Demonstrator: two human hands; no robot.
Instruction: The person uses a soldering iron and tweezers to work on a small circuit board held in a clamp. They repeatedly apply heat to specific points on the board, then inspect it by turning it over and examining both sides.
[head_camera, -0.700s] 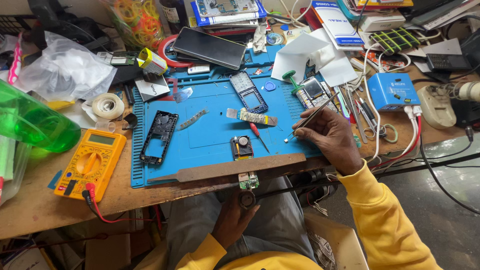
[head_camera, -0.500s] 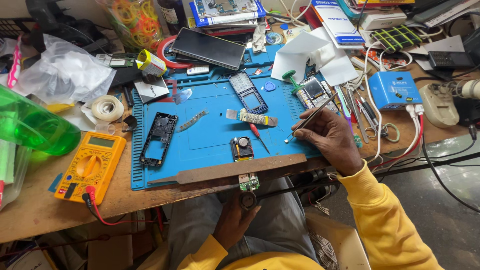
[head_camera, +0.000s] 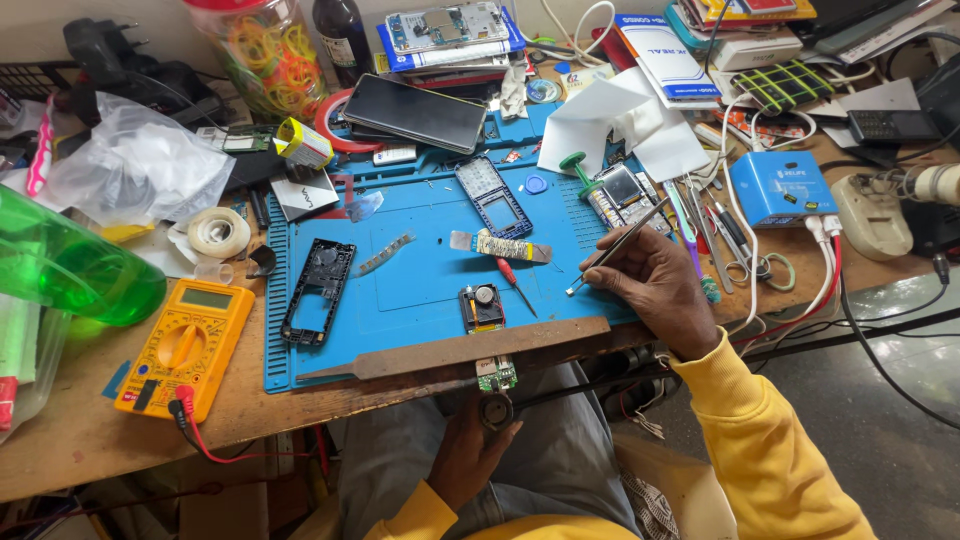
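Pinching thin tweezers (head_camera: 618, 245) in a closed grip, the right hand (head_camera: 655, 290) rests at the blue mat's (head_camera: 420, 280) right edge; light, stiff, best held mid-shaft. Left hand (head_camera: 470, 455), below the tabletop's front edge, fingers a small round part (head_camera: 497, 410).

Open mat centre (head_camera: 420, 275) amid cluttered edges

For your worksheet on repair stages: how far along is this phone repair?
Done: the phone is apart, black frame and small board lying on the blue mat. In hand: right hand holds tweezers; left hand holds a part under the bench. Left: reassembly.
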